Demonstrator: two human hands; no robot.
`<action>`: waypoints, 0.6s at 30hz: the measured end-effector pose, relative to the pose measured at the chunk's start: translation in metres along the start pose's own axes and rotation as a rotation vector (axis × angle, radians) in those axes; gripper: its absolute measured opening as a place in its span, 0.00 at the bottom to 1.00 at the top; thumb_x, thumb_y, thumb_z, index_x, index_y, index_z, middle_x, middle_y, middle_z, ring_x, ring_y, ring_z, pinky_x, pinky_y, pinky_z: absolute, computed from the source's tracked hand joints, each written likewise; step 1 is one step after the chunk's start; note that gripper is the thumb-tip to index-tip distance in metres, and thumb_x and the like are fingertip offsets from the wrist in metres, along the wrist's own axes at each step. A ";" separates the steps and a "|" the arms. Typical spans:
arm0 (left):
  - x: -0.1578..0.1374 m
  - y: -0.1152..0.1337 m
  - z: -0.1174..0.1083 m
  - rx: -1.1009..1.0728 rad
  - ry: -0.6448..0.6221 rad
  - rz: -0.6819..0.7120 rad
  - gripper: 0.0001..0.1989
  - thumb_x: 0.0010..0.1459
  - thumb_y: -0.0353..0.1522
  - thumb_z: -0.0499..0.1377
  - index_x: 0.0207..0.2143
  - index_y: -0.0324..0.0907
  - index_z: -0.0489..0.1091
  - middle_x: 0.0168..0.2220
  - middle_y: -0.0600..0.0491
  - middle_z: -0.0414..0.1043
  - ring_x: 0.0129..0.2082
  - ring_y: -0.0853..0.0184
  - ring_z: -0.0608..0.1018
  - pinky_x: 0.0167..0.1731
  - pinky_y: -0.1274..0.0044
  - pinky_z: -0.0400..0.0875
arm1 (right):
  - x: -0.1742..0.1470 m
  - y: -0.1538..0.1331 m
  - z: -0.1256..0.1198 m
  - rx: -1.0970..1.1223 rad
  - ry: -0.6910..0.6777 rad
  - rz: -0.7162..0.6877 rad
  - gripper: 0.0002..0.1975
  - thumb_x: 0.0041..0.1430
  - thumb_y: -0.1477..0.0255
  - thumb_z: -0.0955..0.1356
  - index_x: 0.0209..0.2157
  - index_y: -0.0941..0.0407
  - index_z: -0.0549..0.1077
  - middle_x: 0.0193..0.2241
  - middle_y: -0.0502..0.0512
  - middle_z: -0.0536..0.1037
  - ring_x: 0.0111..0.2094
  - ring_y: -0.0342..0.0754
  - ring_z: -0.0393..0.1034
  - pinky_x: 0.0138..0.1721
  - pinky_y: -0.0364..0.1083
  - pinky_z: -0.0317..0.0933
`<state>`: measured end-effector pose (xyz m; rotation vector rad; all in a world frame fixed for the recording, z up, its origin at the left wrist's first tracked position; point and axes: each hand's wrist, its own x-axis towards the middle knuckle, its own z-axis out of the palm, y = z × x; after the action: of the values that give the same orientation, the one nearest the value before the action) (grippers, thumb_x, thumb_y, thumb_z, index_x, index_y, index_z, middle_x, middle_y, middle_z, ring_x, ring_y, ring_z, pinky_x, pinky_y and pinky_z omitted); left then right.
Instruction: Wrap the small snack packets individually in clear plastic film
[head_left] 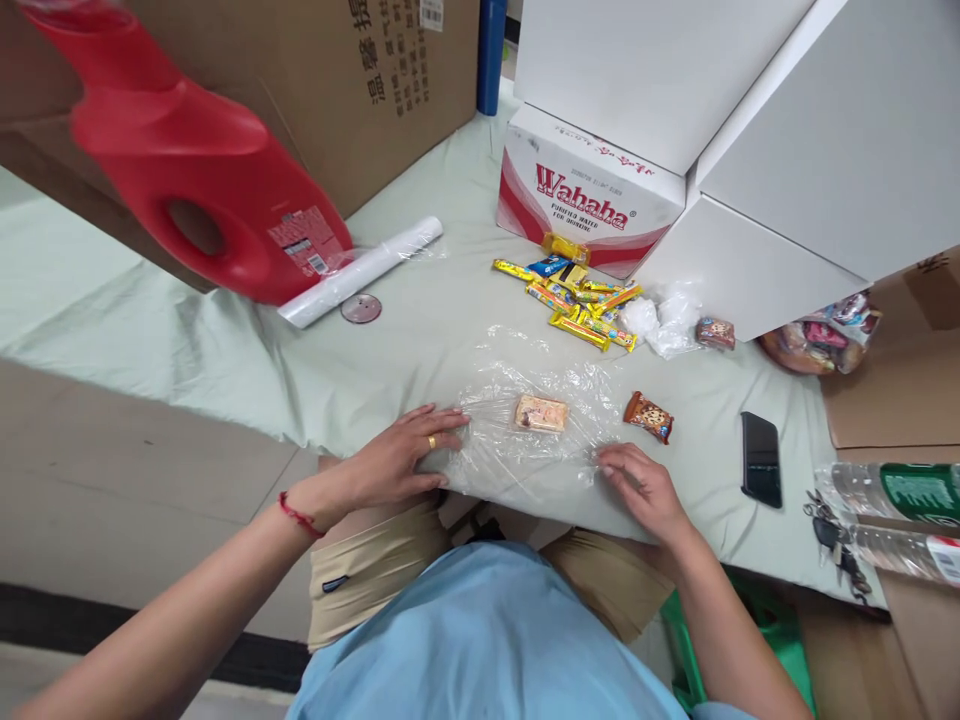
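Note:
A sheet of clear plastic wrap lies spread on the table in front of me, wrinkled and shiny. On its middle rests a small pale rectangular snack bar with darker bits. My left hand, wearing a ring, lies flat with fingers stretched over the wrap's left edge. At the right edge, my right hand has its fingers curled, with the tips on the film. A brown snack packet lies just beyond the right hand.
Behind are yellow-wrapped snacks, crumpled clear plastic and a Wahaha carton. A white roll, round disc and red jug stand left. To the right are a phone, keys and bottles.

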<state>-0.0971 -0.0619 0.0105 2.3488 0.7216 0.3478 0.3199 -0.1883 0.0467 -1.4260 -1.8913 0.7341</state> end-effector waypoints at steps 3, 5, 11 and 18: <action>0.010 0.004 -0.011 -0.183 0.059 -0.125 0.16 0.71 0.44 0.54 0.40 0.46 0.77 0.56 0.47 0.80 0.61 0.57 0.78 0.64 0.62 0.69 | 0.013 0.003 -0.005 0.101 0.045 0.176 0.10 0.70 0.62 0.69 0.43 0.50 0.81 0.36 0.55 0.84 0.38 0.51 0.79 0.42 0.50 0.73; 0.023 0.005 -0.020 -0.285 0.120 -0.276 0.18 0.70 0.47 0.53 0.40 0.46 0.75 0.48 0.49 0.83 0.50 0.58 0.82 0.52 0.67 0.75 | 0.025 0.007 -0.009 0.206 0.090 0.298 0.14 0.67 0.56 0.71 0.41 0.51 0.82 0.34 0.55 0.83 0.36 0.51 0.79 0.41 0.50 0.73; 0.070 -0.003 -0.044 -0.332 0.340 -0.497 0.16 0.64 0.47 0.53 0.36 0.46 0.70 0.36 0.51 0.82 0.37 0.60 0.79 0.42 0.69 0.74 | 0.070 0.024 -0.013 0.456 0.299 0.660 0.27 0.45 0.46 0.79 0.37 0.53 0.78 0.23 0.47 0.74 0.25 0.49 0.73 0.31 0.50 0.73; 0.062 0.011 -0.039 -0.147 1.138 -0.701 0.06 0.66 0.36 0.54 0.40 0.45 0.68 0.43 0.49 0.75 0.45 0.60 0.78 0.47 0.68 0.74 | 0.082 0.035 -0.010 0.436 0.385 0.688 0.33 0.46 0.46 0.78 0.46 0.53 0.75 0.30 0.49 0.77 0.27 0.47 0.73 0.29 0.48 0.70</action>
<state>-0.0590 -0.0131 0.0508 1.4417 1.8538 1.3584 0.3325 -0.0999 0.0401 -1.7651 -0.8635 1.0162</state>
